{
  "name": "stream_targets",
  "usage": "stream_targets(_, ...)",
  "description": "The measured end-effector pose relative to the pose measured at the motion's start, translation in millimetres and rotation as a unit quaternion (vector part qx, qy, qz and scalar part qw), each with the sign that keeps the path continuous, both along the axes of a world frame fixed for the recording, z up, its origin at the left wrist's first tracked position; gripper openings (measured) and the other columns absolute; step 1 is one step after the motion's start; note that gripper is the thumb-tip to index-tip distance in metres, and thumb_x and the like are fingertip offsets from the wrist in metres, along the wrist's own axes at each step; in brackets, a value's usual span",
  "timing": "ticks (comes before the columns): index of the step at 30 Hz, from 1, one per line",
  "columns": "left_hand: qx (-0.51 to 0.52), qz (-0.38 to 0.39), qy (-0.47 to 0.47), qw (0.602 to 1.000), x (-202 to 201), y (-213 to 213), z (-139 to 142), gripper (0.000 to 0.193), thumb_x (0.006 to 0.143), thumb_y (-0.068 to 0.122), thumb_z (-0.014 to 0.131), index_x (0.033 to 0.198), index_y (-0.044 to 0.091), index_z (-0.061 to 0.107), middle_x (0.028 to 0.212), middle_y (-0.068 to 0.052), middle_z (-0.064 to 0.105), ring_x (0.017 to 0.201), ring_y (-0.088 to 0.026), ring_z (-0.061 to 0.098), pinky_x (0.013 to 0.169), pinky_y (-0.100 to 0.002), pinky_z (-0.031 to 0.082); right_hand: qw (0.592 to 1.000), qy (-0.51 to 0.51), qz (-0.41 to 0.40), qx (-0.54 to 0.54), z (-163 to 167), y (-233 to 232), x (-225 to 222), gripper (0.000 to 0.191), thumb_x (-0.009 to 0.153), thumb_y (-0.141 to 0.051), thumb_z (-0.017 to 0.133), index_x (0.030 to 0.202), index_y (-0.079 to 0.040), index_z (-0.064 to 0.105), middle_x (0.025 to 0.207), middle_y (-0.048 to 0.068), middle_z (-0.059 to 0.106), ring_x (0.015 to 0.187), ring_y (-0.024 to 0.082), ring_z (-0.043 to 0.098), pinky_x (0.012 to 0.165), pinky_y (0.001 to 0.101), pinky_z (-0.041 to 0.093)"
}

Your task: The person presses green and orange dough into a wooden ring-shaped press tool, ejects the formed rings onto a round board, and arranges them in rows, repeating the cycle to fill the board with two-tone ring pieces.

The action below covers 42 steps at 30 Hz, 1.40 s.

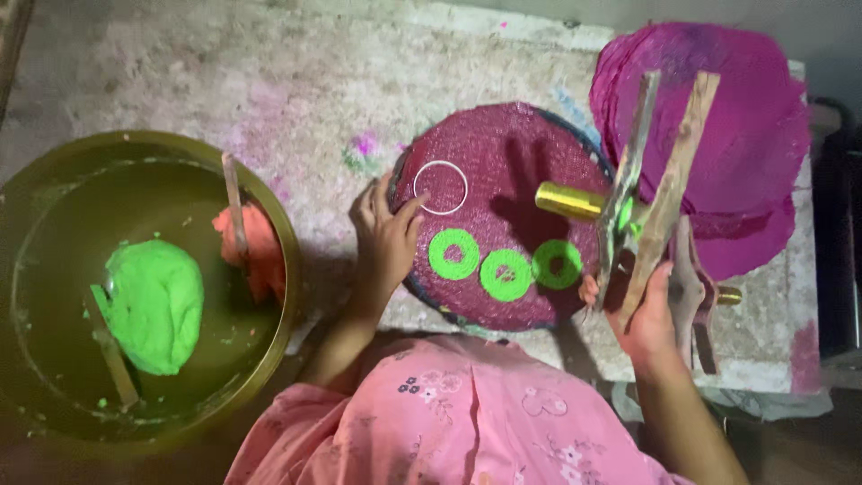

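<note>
A round magenta woven mat [512, 153] lies on a stained stone slab. Three green dough rings [505, 268] sit in a row on its near half. A thin white ring [441, 187] lies on the mat's left part, and my left hand [384, 241] touches it with a fingertip while resting on the mat's left edge. My right hand [642, 314] grips the wooden handles of a hand press [648, 193] with a brass cylinder [570, 201], held above the mat's right side.
A large brass bowl [278, 224] at the left holds a green dough lump [154, 304], an orange dough lump [260, 247] and wooden sticks. A stack of magenta discs [745, 135] lies at the back right. The slab's near edge runs beside my pink garment.
</note>
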State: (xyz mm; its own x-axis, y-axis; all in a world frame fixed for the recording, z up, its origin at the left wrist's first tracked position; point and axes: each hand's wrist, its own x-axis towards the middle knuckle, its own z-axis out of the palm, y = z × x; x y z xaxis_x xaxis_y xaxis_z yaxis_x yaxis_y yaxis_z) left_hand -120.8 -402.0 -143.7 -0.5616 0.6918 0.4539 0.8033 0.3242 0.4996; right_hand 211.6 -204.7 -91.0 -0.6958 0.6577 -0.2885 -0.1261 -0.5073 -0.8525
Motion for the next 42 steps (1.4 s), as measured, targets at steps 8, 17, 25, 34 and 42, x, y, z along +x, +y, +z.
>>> stream_targets(8,-0.08,0.005,0.012,0.997,16.0,-8.5,29.0,0.012,0.092,0.027,0.075,0.104,0.025,0.076,0.145,-0.001,0.055,0.139,-0.032,0.043,0.118,-0.059,0.027,0.995,-0.03,0.084,0.041,5.3,-7.8,-21.7,0.091,0.101,-0.077,0.018,0.128,0.002,0.054,0.091,0.012,0.058,0.083,0.025,0.055,0.078,0.0408,0.047)
stream_targets(17,0.315,-0.18,-0.779,0.512,-32.0,56.3,57.7,0.072,0.091,0.065,0.044,0.135,0.008,0.05,0.115,-0.011,0.066,0.113,-0.026,0.063,0.111,-0.048,0.042,0.85,-0.265,0.411,0.198,43.3,20.8,-95.4,0.079,0.108,-0.064,0.024,0.099,0.002,0.066,0.076,0.005,0.068,0.067,0.013,0.065,0.062,0.03,0.054)
stream_targets(25,0.562,-0.351,-0.703,0.256,-72.1,93.2,37.1,0.052,0.104,0.063,0.038,0.09,0.016,0.054,0.08,0.004,0.055,0.077,-0.012,0.058,0.09,-0.039,0.053,0.765,-0.387,0.409,0.313,91.3,42.3,-184.1,0.081,0.101,-0.066,0.028,0.083,0.001,0.07,0.065,0.008,0.065,0.059,0.019,0.066,0.06,0.0367,0.056)
stream_targets(34,0.602,-0.344,-0.668,0.271,-90.5,75.1,-9.3,0.054,0.102,0.067,0.041,0.083,0.018,0.053,0.071,0.007,0.051,0.066,-0.008,0.055,0.077,-0.034,0.057,0.715,-0.429,0.403,0.376,88.3,7.9,-206.2,0.078,0.101,-0.064,0.033,0.081,0.003,0.069,0.065,0.013,0.067,0.059,0.025,0.069,0.063,0.0431,0.056)
stream_targets(42,0.622,-0.323,-0.671,0.244,-75.4,120.1,-19.9,0.052,0.105,0.065,0.041,0.079,0.021,0.051,0.067,0.008,0.05,0.059,-0.005,0.05,0.069,-0.03,0.055,0.645,-0.435,0.351,0.521,103.0,26.8,-198.7,0.064,0.105,-0.055,0.039,0.094,-0.001,0.072,0.078,0.027,0.068,0.082,0.047,0.068,0.077,0.0556,0.051)
